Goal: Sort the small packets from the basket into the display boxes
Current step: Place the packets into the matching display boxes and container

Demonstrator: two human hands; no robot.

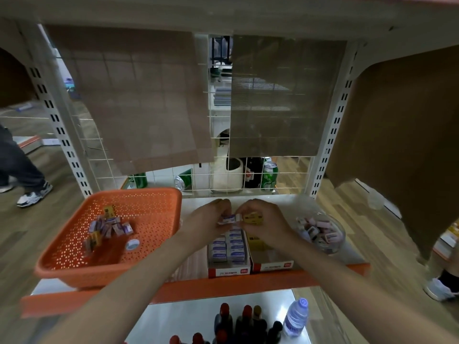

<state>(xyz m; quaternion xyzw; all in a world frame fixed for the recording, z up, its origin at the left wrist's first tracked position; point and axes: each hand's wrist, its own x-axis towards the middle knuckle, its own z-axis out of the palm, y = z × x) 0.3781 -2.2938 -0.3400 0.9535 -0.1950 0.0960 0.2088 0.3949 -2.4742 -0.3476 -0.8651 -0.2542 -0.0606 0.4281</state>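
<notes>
An orange perforated basket (154, 219) sits on the shelf at left, holding several small purple and yellow packets (109, 225). Two red-fronted display boxes stand at the shelf's front: the left box (229, 270) is filled with purple-white packets, the right box (273, 264) holds a few yellow ones. Above the boxes, my left hand (206, 223) pinches a purple-white packet (229, 218). Close beside it, my right hand (264, 220) grips a yellow packet (253, 218).
A clear bowl (336, 240) of pink packets stands at right on the shelf. A wire grid backs the shelf, with green cans (269, 176) behind it. Dark bottles (244, 321) and a water bottle (296, 317) stand on the lower shelf. Other people's legs show at both sides.
</notes>
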